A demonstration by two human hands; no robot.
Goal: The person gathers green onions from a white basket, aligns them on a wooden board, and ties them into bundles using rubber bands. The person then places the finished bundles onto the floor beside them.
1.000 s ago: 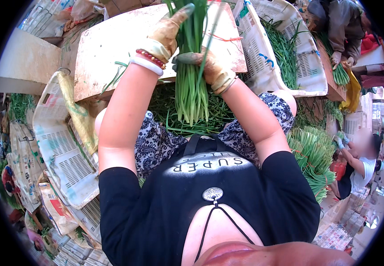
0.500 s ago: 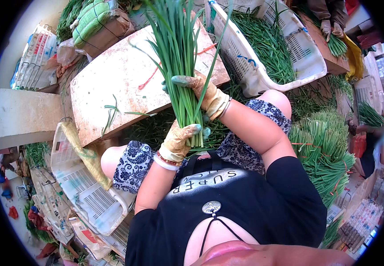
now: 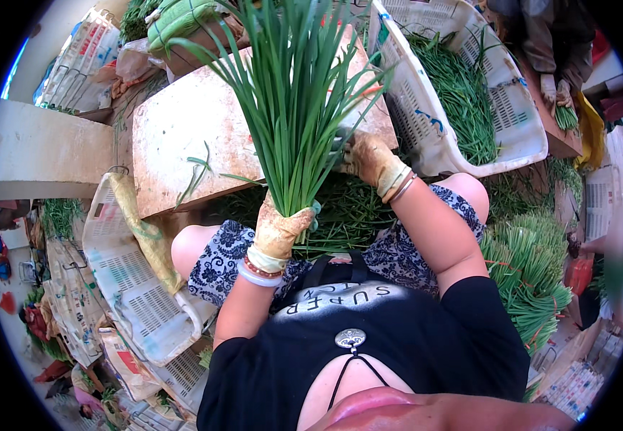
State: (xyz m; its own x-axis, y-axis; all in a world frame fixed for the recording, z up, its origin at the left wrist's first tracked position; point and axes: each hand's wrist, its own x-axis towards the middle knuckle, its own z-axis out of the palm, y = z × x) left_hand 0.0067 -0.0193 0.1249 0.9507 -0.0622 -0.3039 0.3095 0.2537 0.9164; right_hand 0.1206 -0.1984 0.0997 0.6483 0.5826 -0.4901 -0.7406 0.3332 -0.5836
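A bunch of long green garlic chives point(image 3: 286, 108) stands up in front of me, its leaves fanned wide at the top. My left hand point(image 3: 280, 228), in a stained cream glove, is wrapped round the pale lower stems. At the right edge of the leaves is my right hand point(image 3: 372, 159), gloved too. Its fingertips are smeared and partly behind leaves, so their grip is unclear. Behind the bunch, a worn pale board point(image 3: 189, 129) carries a few loose leaves point(image 3: 195, 176) and an orange-red tie point(image 3: 364, 91), partly covered by the chives.
A white plastic crate point(image 3: 523, 147) of loose chives stands beyond my right hand. Tied chive bundles point(image 3: 527, 266) are stacked on my right. Another white crate point(image 3: 135, 287) stands on my left, a yellow cloth point(image 3: 139, 237) over its edge. A co-worker's gloved hands point(image 3: 557, 92) hold greens at the far right.
My right hand has come off the stems and shifted right. The leaves have spread wider. My left hand still grips the bunch, now slightly further left.
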